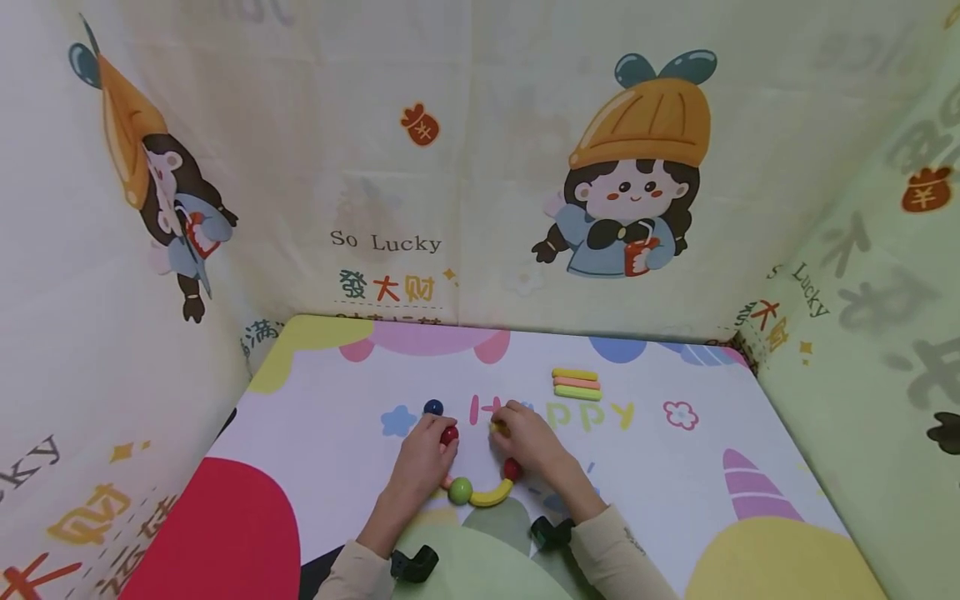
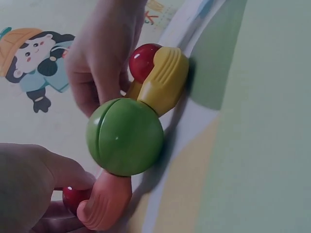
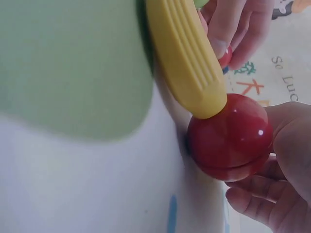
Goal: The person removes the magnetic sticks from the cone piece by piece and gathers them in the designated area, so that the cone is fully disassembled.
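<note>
In the frame's lower middle, the left hand (image 1: 424,454) pinches a red ball (image 1: 449,435) and the right hand (image 1: 529,433) seemingly a yellow piece (image 1: 498,427), at opposite sides of the curved chain (image 1: 491,498), probably to steady its bend.

Beyond the right hand (image 1: 532,440) we see a cartoon figure (image 1: 637,193) on the backdrop (image 1: 491,200); to that hand's right, a pink flower outline (image 1: 681,415); left of the left hand (image 1: 426,458), a red patch (image 1: 225,533)
</note>
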`<state>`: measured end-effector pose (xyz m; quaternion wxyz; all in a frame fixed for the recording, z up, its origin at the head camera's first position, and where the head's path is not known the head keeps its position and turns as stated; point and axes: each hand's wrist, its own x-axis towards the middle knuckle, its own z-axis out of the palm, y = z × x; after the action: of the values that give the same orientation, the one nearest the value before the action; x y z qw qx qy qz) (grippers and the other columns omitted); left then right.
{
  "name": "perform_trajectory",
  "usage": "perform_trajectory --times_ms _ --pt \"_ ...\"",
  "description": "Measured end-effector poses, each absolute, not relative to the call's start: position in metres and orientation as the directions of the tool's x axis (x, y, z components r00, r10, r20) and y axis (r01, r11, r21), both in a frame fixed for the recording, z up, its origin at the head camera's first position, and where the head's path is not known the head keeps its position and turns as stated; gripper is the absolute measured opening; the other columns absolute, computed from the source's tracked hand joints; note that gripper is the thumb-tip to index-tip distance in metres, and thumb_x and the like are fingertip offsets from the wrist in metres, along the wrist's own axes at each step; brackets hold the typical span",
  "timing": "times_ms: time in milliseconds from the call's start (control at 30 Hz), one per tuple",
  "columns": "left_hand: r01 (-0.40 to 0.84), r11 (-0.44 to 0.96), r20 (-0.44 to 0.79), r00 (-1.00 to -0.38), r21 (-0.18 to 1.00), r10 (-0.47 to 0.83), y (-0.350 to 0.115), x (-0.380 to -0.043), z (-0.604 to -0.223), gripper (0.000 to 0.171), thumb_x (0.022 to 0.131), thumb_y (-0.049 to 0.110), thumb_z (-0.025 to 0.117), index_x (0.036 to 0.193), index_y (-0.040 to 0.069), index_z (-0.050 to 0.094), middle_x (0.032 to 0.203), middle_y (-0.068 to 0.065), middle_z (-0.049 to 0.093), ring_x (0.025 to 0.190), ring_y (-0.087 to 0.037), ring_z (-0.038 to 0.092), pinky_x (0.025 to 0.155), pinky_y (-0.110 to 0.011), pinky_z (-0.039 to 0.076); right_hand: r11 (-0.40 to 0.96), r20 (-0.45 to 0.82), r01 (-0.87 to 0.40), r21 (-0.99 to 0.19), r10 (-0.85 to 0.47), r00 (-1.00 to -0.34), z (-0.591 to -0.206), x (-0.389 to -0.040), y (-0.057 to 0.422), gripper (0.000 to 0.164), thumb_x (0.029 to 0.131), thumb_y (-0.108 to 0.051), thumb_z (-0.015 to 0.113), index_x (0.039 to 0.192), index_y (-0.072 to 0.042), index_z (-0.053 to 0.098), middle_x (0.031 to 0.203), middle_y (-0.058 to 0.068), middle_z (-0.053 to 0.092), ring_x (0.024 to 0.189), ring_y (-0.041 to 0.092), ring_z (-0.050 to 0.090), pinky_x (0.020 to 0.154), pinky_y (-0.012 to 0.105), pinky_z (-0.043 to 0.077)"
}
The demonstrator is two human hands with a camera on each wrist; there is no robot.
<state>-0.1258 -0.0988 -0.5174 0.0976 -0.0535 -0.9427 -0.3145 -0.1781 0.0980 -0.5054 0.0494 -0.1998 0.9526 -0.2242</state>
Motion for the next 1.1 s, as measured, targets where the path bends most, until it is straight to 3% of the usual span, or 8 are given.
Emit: perform_trajectory --times_ms 400,733,1100 --pt "0.085 0.783 0.202 -0.978 0.617 -0.053 -0.116 -0.127 -0.519 0.03 0.089 0.016 0.074 0.117 0.007 0.069 0.114 -0.013 0.062 0.095 -0.027 0.068 0.083 -0.042 0.061 0.847 0.018 -0.259 -0.464 -0.283 -0.959 -0.509 -0.182 0.111 0.021 0.089 -0.023 0.073 0.107 -0.011 0.071 0.096 0.002 0.063 0.079 0.012 0.054 0.077 0.028 0.056" --pt "0.02 0.762 0.186 -0.974 0.647 -0.133 -0.136 -0.124 -0.522 0.03 0.088 0.016 0.071 0.114 0.001 0.068 0.112 -0.015 0.063 0.095 -0.03 0.068 0.082 -0.044 0.061 0.89 -0.057 -0.116 -0.44 -0.156 -0.986 -0.51 -0.175 0.123 0.022 0.088 -0.027 0.07 0.1 -0.009 0.066 0.082 0.001 0.055 0.071 0.013 0.05 0.064 0.024 0.047" --pt "-0.012 0.755 0.153 -0.977 0.656 -0.148 -0.148 -0.112 -0.519 0.029 0.089 0.019 0.069 0.111 0.001 0.065 0.116 -0.018 0.06 0.093 -0.029 0.062 0.081 -0.047 0.061 0.902 -0.003 -0.113 -0.417 -0.126 -0.992 -0.517 -0.161 0.136 0.016 0.089 -0.025 0.068 0.086 -0.01 0.062 0.074 0.001 0.052 0.065 0.014 0.047 0.06 0.025 0.044"
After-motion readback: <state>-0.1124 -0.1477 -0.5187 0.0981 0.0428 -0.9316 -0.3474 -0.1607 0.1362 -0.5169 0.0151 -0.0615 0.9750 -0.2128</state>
